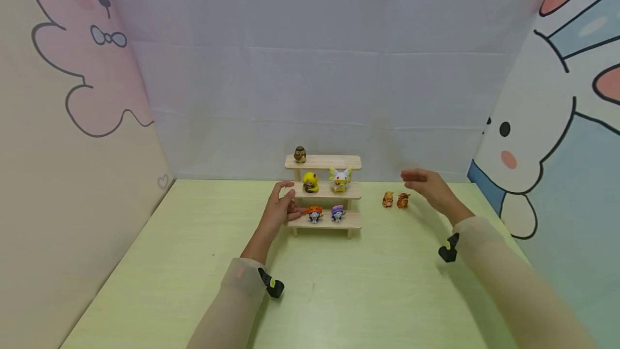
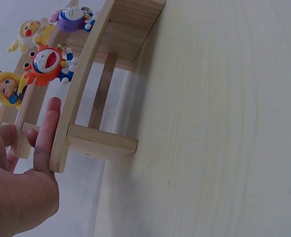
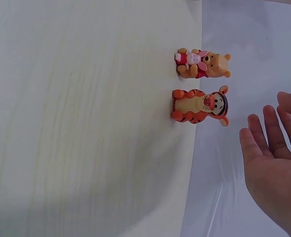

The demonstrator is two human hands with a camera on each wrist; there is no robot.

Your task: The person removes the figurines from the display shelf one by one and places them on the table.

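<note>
My left hand (image 1: 278,211) holds the left end of a three-tier wooden display stand (image 1: 324,162), with fingers about the middle board and one stretched along the bottom board. An owl figurine (image 1: 300,154) sits on the top tier. The middle tier carries a yellow-haired figurine (image 1: 310,182) and a white-and-yellow figurine (image 1: 340,179). On the bottom tier stand a Doraemon figurine in an orange crab hood (image 2: 45,64) and another in a purple hood (image 1: 337,213). My right hand (image 1: 431,190), holding nothing, hovers beside a Tigger figurine (image 3: 199,105) and a Winnie-the-Pooh figurine (image 3: 203,64).
The stand and the two loose figurines are near the back edge of a pale wood-grain table (image 1: 310,295). A light cloth backdrop (image 1: 310,79) hangs behind. Side panels with a pink cartoon animal (image 1: 97,106) and a white rabbit (image 1: 528,96) flank the table.
</note>
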